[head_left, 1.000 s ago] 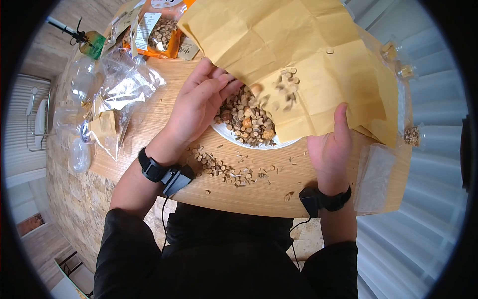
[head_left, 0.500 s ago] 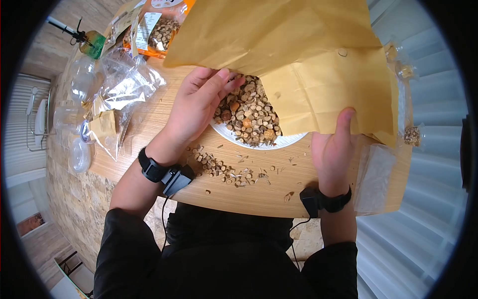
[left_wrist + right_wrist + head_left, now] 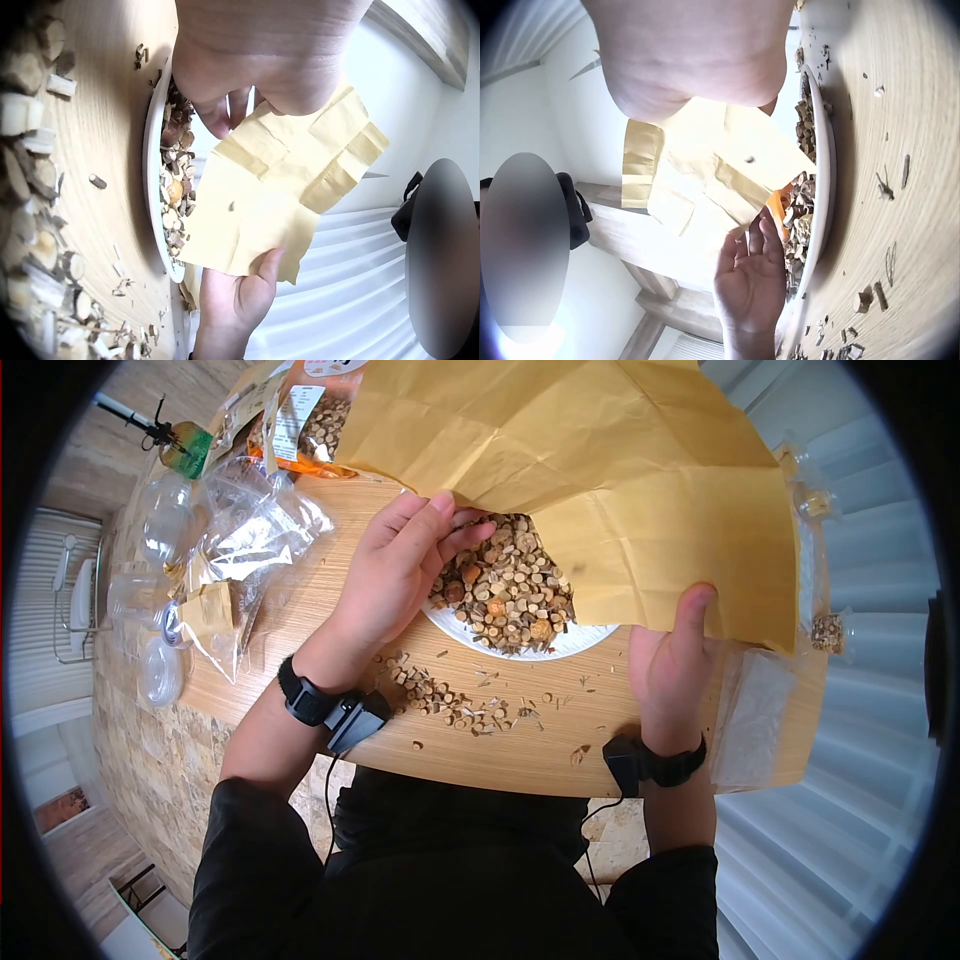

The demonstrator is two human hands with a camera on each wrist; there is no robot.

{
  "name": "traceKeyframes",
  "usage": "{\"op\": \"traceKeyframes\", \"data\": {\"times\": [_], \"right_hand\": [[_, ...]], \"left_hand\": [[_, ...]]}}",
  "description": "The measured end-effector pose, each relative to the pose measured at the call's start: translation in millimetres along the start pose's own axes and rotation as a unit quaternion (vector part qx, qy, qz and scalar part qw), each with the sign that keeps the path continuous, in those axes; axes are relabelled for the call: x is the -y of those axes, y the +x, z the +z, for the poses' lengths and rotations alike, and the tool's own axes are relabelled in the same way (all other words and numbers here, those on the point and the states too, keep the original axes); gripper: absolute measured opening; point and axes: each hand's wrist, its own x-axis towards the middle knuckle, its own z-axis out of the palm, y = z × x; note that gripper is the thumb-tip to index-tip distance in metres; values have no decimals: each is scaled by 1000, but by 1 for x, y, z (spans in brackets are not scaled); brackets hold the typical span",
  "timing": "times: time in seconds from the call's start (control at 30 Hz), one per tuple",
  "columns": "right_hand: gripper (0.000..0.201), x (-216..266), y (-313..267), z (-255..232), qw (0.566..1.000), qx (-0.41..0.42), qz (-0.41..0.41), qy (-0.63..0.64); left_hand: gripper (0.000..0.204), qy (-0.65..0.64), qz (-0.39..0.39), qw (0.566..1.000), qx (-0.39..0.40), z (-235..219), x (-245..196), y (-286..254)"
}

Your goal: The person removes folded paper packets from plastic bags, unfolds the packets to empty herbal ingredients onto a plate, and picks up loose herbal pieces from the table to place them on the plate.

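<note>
A large creased sheet of brown kraft paper is held tilted over a white plate heaped with small dried sliced stems. My left hand pinches the paper's near left edge, thumb on top, right beside the heap. With its thumb over the front edge and its fingers hidden underneath, my right hand grips the paper's right side. A single small piece still lies on the paper in the left wrist view. Rounder orange-brown pieces show among the slices.
Loose slices and splinters lie scattered on the wooden table before the plate. At the left are clear plastic bags and clear containers. An orange-edged packet stands behind; clear flat bags lie at right.
The slices that were sliding down the paper have dropped onto the heap, leaving the sheet nearly bare. The paper has shifted and changed tilt; both hands have moved only slightly.
</note>
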Motion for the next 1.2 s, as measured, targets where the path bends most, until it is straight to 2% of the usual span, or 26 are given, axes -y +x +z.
{"op": "traceKeyframes", "data": {"times": [0.13, 0.23, 0.3, 0.33, 0.4, 0.47, 0.53, 0.6, 0.63, 0.7, 0.83, 0.9, 1.07, 1.2], "right_hand": [[53, 0, 1, -1, 1000, -2, 4, -5], [42, 1, 0, 2, 998, -29, 1, 53], [57, 3, -3, 3, 996, -71, 59, 20], [57, 5, -4, 3, 996, -71, 59, 20], [62, 9, -3, 3, 990, -36, 111, 80], [62, 11, -4, 5, 987, -23, 122, 100], [62, 12, -4, 5, 984, -10, 133, 119], [57, 12, -3, 3, 973, 12, 162, 163], [57, 10, -4, 2, 973, 12, 162, 162], [53, 8, -3, 1, 930, 0, 237, 281], [51, 12, -1, 12, 955, 2, 218, 199], [50, 11, 1, 13, 955, -35, 221, 195], [51, 12, 5, 17, 957, -38, 227, 174], [49, 9, 6, 15, 957, -50, 232, 168]], "left_hand": [[19, 24, -3, 1000, 8, -1, 0, 0], [19, 21, -2, 1000, -5, 0, 0, 0], [19, -25, 4, 1000, 6, -2, 2, 0], [19, -25, 4, 1000, 6, -4, 3, 0], [22, -69, -11, 996, 53, -11, 1, 0], [25, -47, -34, 995, 80, -19, -3, 1], [28, -26, -57, 992, 107, -8, -9, 0], [41, -51, -80, 995, -33, 10, -11, -7], [49, -92, -92, 991, -23, 5, -10, -9], [49, -107, -104, 989, -2, 10, -12, -9], [50, -161, -133, 976, 60, 1, -11, -7], [50, -196, -133, 970, 62, -3, -11, -6], [53, -259, -134, 955, 51, 3, -16, -6], [55, -274, -120, 951, 76, 3, -17, -3]]}}
